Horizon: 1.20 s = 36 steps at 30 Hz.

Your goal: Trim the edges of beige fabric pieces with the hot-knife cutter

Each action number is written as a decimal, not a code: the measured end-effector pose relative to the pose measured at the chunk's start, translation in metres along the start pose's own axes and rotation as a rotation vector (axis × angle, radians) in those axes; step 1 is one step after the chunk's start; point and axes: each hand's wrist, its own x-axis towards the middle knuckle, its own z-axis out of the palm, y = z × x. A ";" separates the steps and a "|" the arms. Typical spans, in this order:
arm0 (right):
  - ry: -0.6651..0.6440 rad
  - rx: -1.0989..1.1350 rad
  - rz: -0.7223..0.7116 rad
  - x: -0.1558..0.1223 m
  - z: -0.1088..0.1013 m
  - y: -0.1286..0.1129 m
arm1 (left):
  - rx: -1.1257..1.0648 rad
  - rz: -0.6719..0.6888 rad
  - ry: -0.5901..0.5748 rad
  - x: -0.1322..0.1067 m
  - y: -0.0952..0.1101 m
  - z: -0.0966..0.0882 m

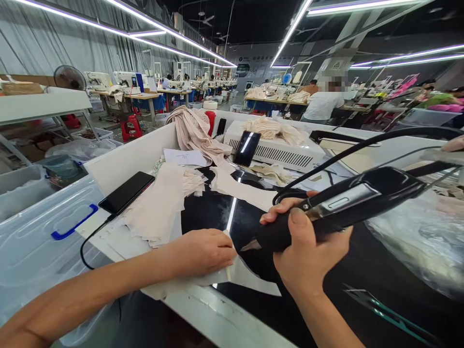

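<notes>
One camera, worn on the head, looks forward and down across the table (224, 314) from its near edge. It sits close. The left hand (206, 251) and the right hand (308, 256), gripping a black tool (348, 205), fill the lower frame, and both forearms enter from the bottom. The wide lens also takes in the hall beyond, with sewing tables (145, 96) far off at upper left.

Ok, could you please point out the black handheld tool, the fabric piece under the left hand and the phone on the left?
black handheld tool (340, 202): head view, on its silver side panel.
fabric piece (253, 280): head view, on its bare corner.
phone (126, 192): head view, middle of its screen.
</notes>
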 end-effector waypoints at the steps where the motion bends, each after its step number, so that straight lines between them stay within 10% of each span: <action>1: -0.005 -0.006 0.001 -0.001 0.001 0.000 | -0.005 -0.006 0.010 -0.002 0.001 0.000; 36: 0.023 -0.078 0.014 -0.010 -0.006 -0.015 | 0.108 -0.008 -0.017 -0.018 0.015 -0.004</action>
